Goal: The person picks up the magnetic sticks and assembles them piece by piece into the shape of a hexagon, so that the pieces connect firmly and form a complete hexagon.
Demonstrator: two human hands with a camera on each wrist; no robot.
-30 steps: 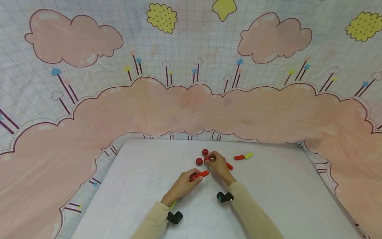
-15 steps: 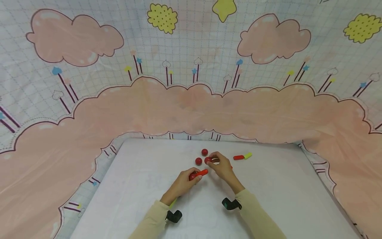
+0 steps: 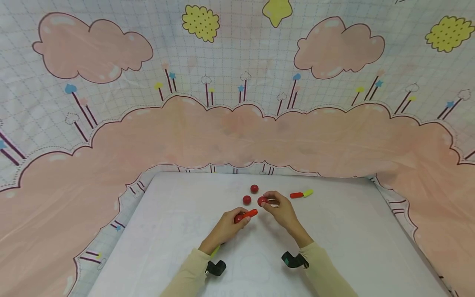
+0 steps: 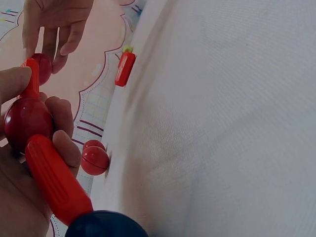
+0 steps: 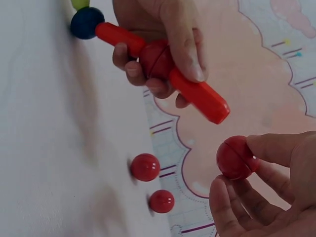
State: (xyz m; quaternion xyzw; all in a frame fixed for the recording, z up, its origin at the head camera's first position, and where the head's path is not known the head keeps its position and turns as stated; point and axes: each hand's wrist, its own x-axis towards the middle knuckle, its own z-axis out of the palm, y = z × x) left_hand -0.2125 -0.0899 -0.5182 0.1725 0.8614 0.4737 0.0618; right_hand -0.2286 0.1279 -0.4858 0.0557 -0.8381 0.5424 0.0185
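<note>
My left hand (image 3: 224,227) grips a joined toy chain around its red ball (image 5: 156,60). A red stick (image 5: 201,98) juts from one side of that ball. On the other side, another red stick (image 5: 121,39) runs to a dark blue ball (image 5: 87,22), then a yellow-green piece (image 5: 80,4), partly cut off by the frame. My right hand (image 3: 285,211) pinches a separate red ball (image 5: 237,158) between thumb and fingers. In the right wrist view this ball is apart from the chain's free end.
Two loose red balls, one farther back (image 3: 254,188) and one nearer (image 3: 246,200), lie on the white table (image 3: 178,214) beyond my hands. Right of them lies a red stick (image 3: 296,195) with a yellow-green piece (image 3: 308,192) at its end. A patterned cloth (image 3: 237,132) hangs behind.
My right hand has drawn slightly right and nearer with its red ball. The red stick that showed behind this hand is out of sight. My left hand has barely moved with the chain.
</note>
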